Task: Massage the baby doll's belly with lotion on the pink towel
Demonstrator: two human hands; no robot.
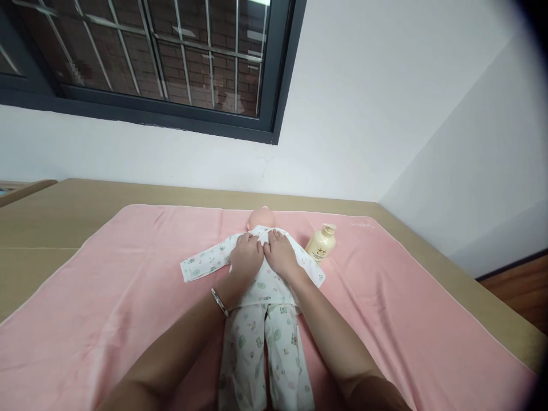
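A baby doll [262, 218] lies on a pink blanket, its head toward the wall. It is dressed in a white printed top [266, 288] and matching trousers [248, 342]. My left hand [247, 257] rests on the left side of the doll's chest, fingers laid over the cloth, with a silver bracelet [220, 302] at the wrist. Beside it, my right hand [280, 254] lies flat on the other side of the chest. Both hands touch the top near the collar. One sleeve [205, 262] stretches out to the left; the other slants down to the right, partly behind my right arm.
A cream pump bottle [322, 242] lies tilted on the pink blanket [141, 274], right of the doll. The blanket covers much of a wooden table [98, 200]. Behind it stands a white wall [334, 142] with a dark-framed, barred window [274, 128].
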